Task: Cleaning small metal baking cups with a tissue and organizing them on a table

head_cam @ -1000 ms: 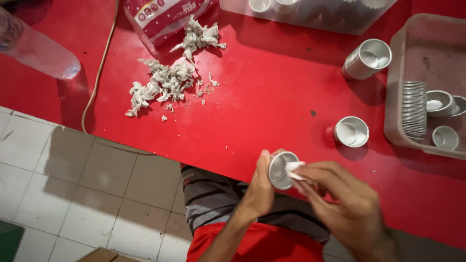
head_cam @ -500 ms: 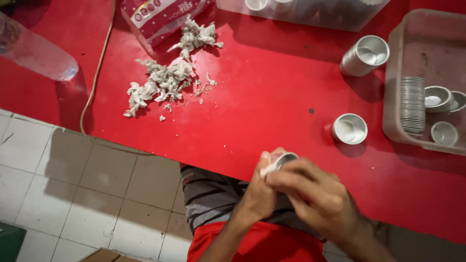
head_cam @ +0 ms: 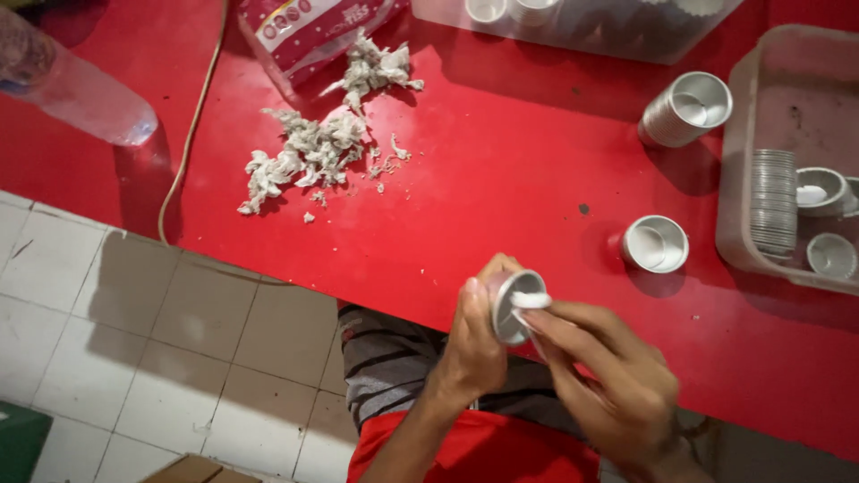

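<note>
A small metal cup [head_cam: 517, 307] is gripped sideways in the left hand [head_cam: 474, 344] over the red table [head_cam: 501, 161] edge. A white wad [head_cam: 531, 300] is pinched by the right hand [head_cam: 617, 389] at its mouth. A red-and-white packet [head_cam: 309, 31] lies at the far edge.

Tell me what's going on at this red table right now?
A person holds a small metal cup in the left hand and presses a bit of white tissue into its mouth with the right hand. On the red table lie a heap of crumpled used tissue, a single cup and a stack of cups on its side. A plastic tub at the right holds more cups.
</note>
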